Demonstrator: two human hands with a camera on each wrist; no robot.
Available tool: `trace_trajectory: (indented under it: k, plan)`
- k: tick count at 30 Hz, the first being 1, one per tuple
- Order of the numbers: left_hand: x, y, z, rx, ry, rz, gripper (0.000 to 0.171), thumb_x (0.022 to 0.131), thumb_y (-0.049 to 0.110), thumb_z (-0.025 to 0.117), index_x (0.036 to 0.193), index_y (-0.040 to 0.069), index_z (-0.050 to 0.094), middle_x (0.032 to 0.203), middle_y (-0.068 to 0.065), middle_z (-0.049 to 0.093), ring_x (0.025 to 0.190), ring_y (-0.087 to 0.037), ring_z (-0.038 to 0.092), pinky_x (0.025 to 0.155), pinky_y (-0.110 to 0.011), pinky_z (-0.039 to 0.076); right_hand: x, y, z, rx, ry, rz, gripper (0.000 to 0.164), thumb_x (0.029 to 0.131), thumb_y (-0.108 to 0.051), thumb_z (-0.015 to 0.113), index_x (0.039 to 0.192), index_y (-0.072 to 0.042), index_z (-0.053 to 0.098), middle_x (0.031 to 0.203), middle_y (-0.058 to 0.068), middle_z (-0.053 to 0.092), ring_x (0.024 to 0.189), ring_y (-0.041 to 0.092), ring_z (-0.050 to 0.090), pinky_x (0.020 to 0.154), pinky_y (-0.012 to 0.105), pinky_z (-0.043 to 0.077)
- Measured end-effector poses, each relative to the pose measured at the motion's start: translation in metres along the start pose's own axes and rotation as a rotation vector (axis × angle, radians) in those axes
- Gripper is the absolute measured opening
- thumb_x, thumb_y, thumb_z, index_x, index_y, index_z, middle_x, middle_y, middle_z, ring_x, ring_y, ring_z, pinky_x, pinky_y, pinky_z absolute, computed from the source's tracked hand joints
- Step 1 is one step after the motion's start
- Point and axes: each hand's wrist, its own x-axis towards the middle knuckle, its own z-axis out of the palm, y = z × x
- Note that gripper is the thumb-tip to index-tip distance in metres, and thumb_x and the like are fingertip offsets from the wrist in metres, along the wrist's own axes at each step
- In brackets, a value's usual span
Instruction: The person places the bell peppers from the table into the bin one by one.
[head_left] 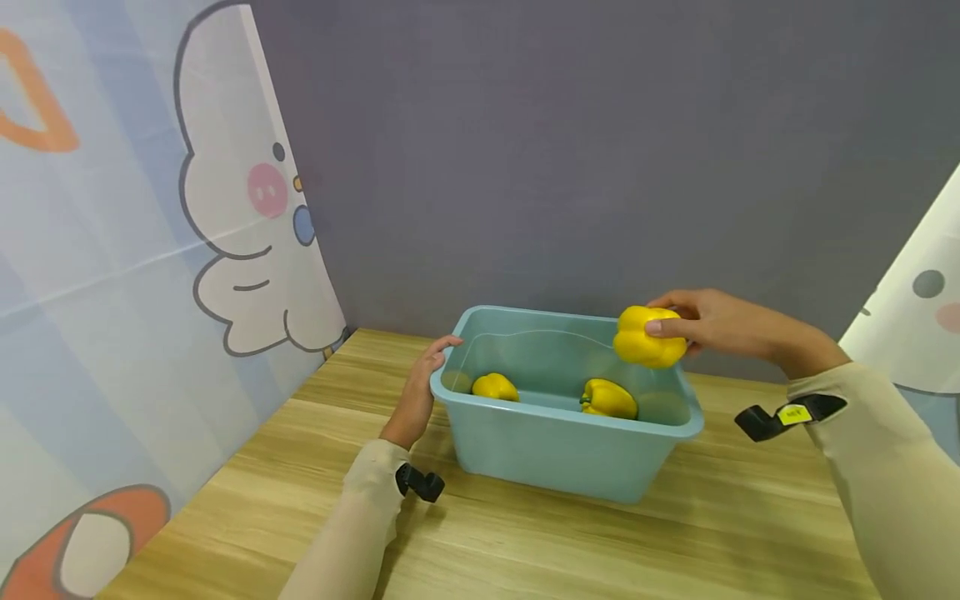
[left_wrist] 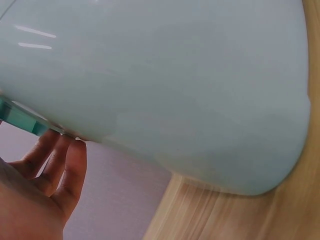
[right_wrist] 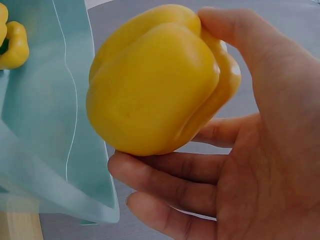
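Observation:
A yellow bell pepper (head_left: 645,337) is held in my right hand (head_left: 701,321) above the right end of a light blue plastic bin (head_left: 551,450). In the right wrist view, thumb and fingers pinch this bell pepper (right_wrist: 150,85) from opposite sides. My left hand (head_left: 420,387) grips the bin's left rim. The left wrist view has its fingers (left_wrist: 72,170) against the outer wall just under the rim. Inside the bin lie two more yellow bell peppers, one at the left (head_left: 495,387) and one at the right (head_left: 609,400), each partly hidden by the front wall.
The bin stands on a wood-grain table (head_left: 525,533) in front of a dark grey wall (head_left: 570,150). Cloth with cartoon prints (head_left: 112,275) hangs at the left, and another printed cloth (head_left: 907,333) at the right. Both wrists carry black camera mounts.

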Motion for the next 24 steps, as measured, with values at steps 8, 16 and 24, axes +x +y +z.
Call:
trace_trajectory:
  k: [8,16,24]
  plan:
    - [-0.001,0.000,0.001,-0.013,-0.005,0.007,0.054,0.106,0.039,0.029,0.143,0.004,0.046,0.149,-0.012,0.042,0.124,-0.034,0.045,0.097,-0.047,0.037,0.014,-0.003,0.003,-0.058,-0.031,0.031,0.068,0.099,-0.049,0.056,0.146,-0.001,0.044,0.125,0.011,0.063,0.094,0.022,0.060,0.077,0.037,0.053]
    - [0.002,0.001,0.002,-0.012,-0.005,0.010,0.055,0.105,0.039,0.030,0.143,0.003,0.047,0.149,-0.011,0.042,0.123,-0.032,0.045,0.097,-0.046,0.037,0.024,-0.008,0.003,-0.085,-0.062,0.047,0.073,0.096,-0.054,0.059,0.145,-0.002,0.044,0.126,0.011,0.062,0.097,0.022,0.061,0.078,0.038,0.054]
    - [0.002,-0.002,0.003,0.000,-0.002,0.003,0.054,0.106,0.038,0.029,0.143,0.003,0.047,0.149,-0.011,0.042,0.124,-0.033,0.045,0.098,-0.045,0.037,0.039,-0.005,0.013,-0.077,-0.105,0.051,0.073,0.093,-0.056,0.062,0.143,-0.006,0.048,0.121,0.009,0.064,0.096,0.022,0.062,0.080,0.040,0.054]
